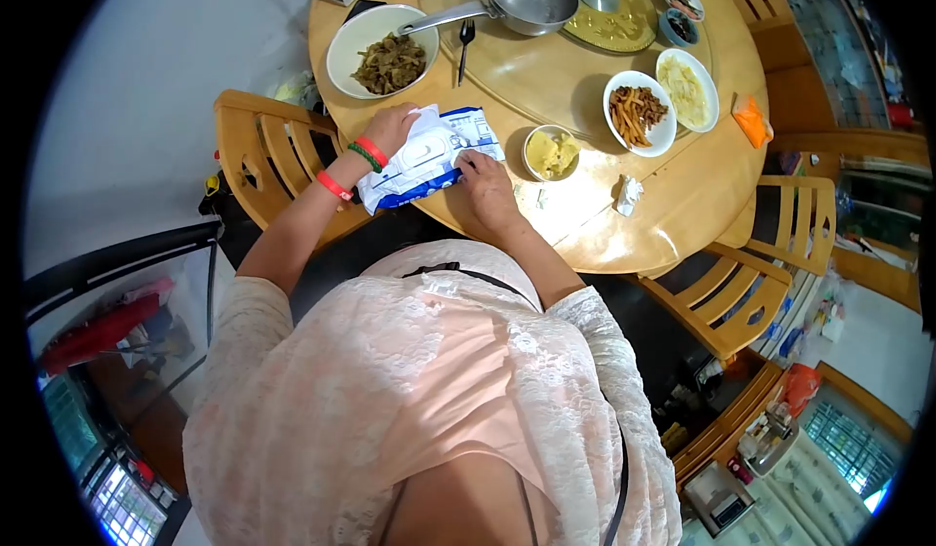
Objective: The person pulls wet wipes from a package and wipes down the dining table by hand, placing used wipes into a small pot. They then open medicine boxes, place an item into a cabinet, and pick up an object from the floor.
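left hand (393, 129) on the far-left end of the blue-and-white pack (414, 168), grip cannot be told | right hand (490, 193) touching its right side, fingers bent, hold unclear | pack: near edge of desk (585, 229) | right: small bowl (527, 160) | beyond: large bowl (340, 57), black fork (463, 54), metal pan (534, 2)

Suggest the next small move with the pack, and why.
I'd probably slide the pack slightly farther onto the table: its near corner appears to jut past the edge, and the left hand and right hand both seem to touch it, so they could guide it together.
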### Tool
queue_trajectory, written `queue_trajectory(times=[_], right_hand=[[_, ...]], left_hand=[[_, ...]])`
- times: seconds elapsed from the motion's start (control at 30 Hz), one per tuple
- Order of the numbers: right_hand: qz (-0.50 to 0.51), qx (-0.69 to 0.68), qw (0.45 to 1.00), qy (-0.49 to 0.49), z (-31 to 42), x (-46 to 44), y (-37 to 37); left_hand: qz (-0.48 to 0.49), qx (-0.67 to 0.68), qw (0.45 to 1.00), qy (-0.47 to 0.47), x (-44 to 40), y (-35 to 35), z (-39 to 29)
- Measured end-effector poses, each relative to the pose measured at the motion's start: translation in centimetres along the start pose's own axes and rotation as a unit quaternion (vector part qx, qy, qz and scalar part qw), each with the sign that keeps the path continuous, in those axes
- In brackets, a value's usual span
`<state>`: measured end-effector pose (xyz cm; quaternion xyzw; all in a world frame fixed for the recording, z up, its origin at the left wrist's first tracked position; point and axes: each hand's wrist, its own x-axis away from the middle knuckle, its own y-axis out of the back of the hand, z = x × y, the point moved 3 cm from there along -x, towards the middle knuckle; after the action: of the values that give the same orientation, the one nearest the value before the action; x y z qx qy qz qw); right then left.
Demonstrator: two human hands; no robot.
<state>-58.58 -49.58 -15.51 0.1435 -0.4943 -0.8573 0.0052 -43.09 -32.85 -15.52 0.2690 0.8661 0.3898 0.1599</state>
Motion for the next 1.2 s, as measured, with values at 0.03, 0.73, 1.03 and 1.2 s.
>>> queue_trajectory(times=[0.03, 0.73, 1.03, 1.2], right_hand=[[0.001, 0.003, 1.0, 0.005, 0.3, -0.4, 0.3], [0.14, 0.183, 0.973, -0.025, 5.0, -8.8, -5.0], [0.06, 0.102, 0.99, -0.078, 3.9, -8.3, -6.8], [0.022, 0.028, 0.988, -0.151, 2.3, -8.0, -7.1]], left_hand=[[-0.003, 0.016, 1.0, -0.015, -0.4, 0.3, 0.3], [-0.174, 0.074, 0.982, 0.012, 3.8, -0.1, 0.5], [-0.169, 0.108, 0.978, 0.062, 3.8, -0.6, 1.5], [-0.198, 0.145, 0.969, -0.002, 3.8, -0.7, 1.7]])
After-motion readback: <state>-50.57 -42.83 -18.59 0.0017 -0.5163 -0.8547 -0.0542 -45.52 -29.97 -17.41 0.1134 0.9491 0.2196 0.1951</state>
